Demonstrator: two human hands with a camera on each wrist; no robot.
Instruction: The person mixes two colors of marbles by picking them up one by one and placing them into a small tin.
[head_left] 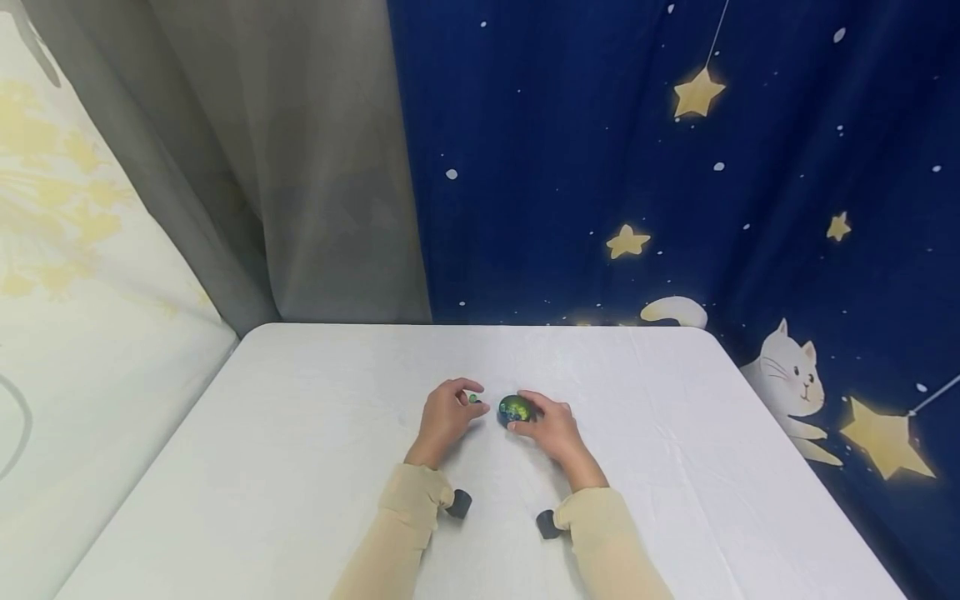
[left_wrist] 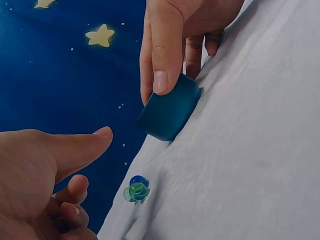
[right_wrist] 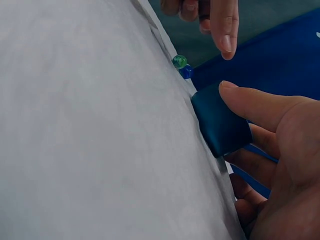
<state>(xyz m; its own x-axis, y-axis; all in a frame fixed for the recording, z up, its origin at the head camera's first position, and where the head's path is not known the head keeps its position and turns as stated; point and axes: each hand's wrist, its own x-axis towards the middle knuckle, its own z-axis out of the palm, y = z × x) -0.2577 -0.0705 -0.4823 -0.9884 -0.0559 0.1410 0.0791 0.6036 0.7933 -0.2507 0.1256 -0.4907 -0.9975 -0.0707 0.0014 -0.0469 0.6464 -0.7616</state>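
A small teal bowl [head_left: 516, 410] stands on the white table, its outside smooth and dark in both wrist views. Glassy green and blue bits, likely marbles, show inside it from above. My right hand [head_left: 553, 429] grips its right side, thumb [right_wrist: 250, 102] on the near wall and fingers around the far one. Left of the bowl, a few glass marbles [left_wrist: 136, 189], green and blue, lie close together on the cloth. My left hand [head_left: 446, 418] is around them with thumb and forefinger apart; the left wrist view shows a gap between hand and marbles.
White cloth covers the table [head_left: 300, 467], with slight creases on its right side. A grey curtain [head_left: 330, 167] and a blue star-patterned curtain [head_left: 540, 167] hang behind its far edge. Black wrist devices [head_left: 459, 503] sit at the cuffs of the beige sleeves.
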